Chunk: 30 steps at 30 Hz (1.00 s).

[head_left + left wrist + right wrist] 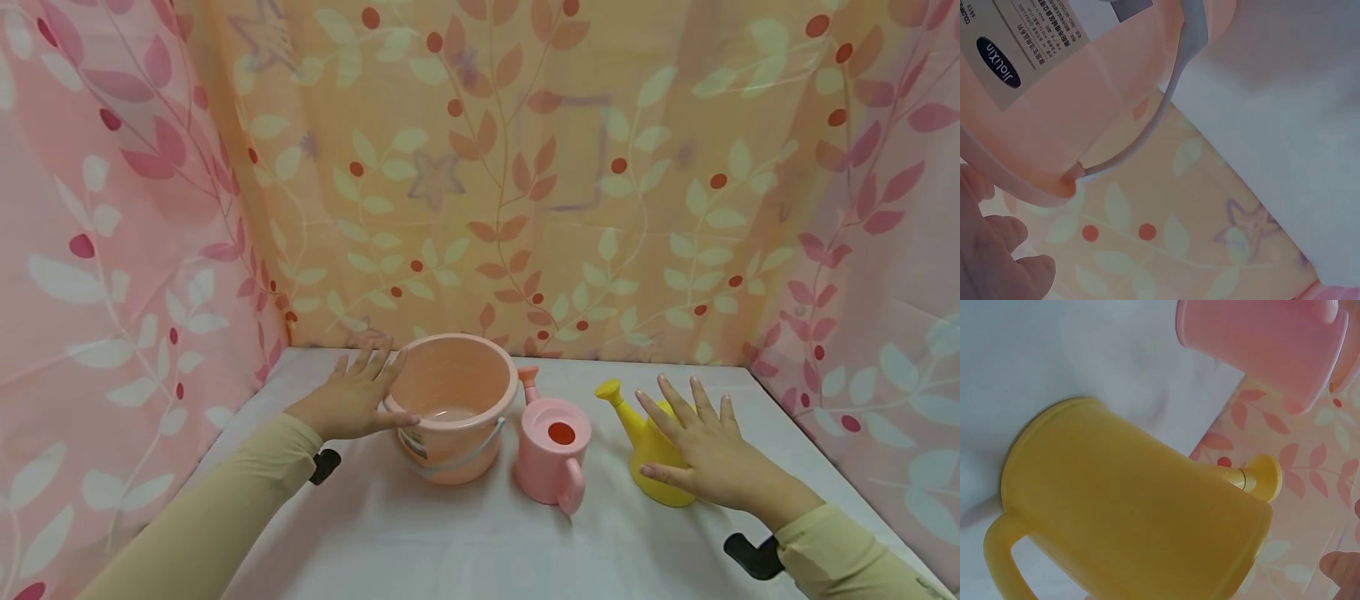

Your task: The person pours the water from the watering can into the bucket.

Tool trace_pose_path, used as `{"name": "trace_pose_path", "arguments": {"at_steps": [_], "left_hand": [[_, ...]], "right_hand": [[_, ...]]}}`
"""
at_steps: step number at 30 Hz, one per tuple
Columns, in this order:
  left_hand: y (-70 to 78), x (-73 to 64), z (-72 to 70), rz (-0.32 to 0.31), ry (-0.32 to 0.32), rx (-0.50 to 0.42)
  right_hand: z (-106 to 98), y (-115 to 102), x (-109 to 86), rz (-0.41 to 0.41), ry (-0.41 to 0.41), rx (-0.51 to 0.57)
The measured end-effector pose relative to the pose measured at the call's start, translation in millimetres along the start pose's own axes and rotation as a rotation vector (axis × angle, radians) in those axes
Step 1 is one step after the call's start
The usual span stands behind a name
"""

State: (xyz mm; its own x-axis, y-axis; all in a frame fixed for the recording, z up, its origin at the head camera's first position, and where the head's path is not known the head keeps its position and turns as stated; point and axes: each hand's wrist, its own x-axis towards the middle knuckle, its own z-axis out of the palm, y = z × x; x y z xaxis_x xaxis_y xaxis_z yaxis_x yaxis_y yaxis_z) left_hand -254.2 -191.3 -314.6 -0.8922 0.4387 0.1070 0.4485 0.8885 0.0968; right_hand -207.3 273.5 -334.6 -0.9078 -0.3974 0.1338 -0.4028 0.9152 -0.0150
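Note:
My left hand (358, 398) is spread at the left side of a peach bucket (455, 371), its thumb overlapping the rim in the head view. In the left wrist view the bucket (1079, 119) shows a printed label and a grey handle (1147, 137), with my fingertips (1038, 275) beside the rim. On the right, my right hand (701, 454) is spread over a yellow watering can (637, 433), hiding much of its top. The right wrist view shows the yellow can's body (1141, 500), handle and spout. Between them stands a pink watering can (551, 458) with an orange-red spout.
All three stand on a white-covered table (450, 542). Behind it hangs an orange leaf-patterned cloth (495, 192), and pink patterned cloths (135, 275) flank both sides. Each wrist wears a black strap mount (753, 557).

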Motion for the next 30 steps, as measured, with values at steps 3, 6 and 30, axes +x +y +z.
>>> {"name": "trace_pose_path", "arguments": {"at_steps": [3, 6, 30], "left_hand": [[0.6, 2.8, 1.7, 0.008, -0.002, -0.003], [1.1, 5.9, 3.7, 0.023, 0.008, -0.009], [2.8, 15.1, 2.0, 0.022, -0.138, -0.091]], "right_hand": [[0.6, -0.1, 0.2, -0.002, 0.003, 0.002], [1.6, 0.2, 0.4, -0.003, 0.004, 0.003], [6.1, -0.2, 5.8, -0.021, 0.011, 0.014]]}}
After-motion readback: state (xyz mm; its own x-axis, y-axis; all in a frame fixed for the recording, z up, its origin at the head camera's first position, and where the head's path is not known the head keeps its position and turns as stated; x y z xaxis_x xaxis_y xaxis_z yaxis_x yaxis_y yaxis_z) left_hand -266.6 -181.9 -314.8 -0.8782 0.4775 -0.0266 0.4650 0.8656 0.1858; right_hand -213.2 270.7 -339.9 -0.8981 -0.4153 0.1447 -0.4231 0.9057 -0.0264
